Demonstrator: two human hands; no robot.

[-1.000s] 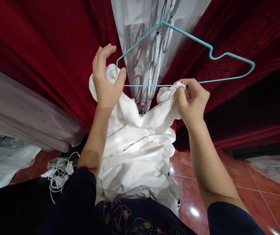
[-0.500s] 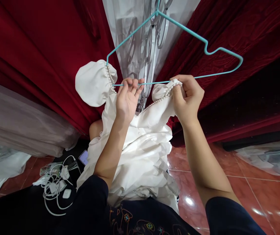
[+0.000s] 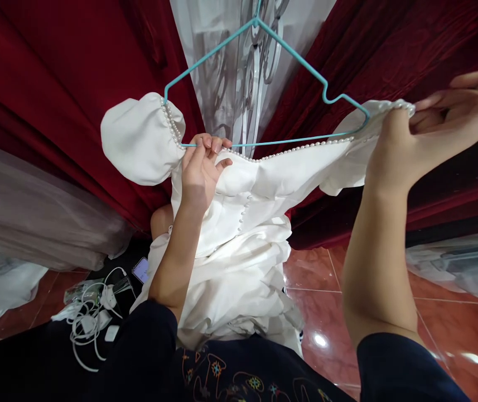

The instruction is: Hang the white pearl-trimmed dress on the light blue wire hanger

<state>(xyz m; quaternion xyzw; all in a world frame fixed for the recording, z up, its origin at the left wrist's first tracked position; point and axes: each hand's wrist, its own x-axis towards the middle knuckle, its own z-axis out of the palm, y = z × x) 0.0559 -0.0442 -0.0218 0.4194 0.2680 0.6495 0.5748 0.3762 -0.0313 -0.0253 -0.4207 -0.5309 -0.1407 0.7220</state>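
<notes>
Pinching white dress (image 3: 274,176), right grip (image 3: 439,125); left grip (image 3: 201,173) seemingly holding hanger (image 3: 209,54); red drapes (image 3: 75,95), glossy floor tiles (image 3: 312,312).

Smooth deep-red draped fabric (image 3: 75,72) hangs left, darker patterned red drapes (image 3: 397,44) right, with pale curved metal scrollwork (image 3: 257,72) between. Glossy reddish-brown floor tiles (image 3: 314,273) with pale joints mirror bright white light (image 3: 319,340). A black surface (image 3: 25,363) fills the lower left.

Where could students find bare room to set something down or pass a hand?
Bare tiled floor shows between the white dress and right forearm; a hand might pass through the teal hanger. The black surface is crowded around the cables and phone.
</notes>
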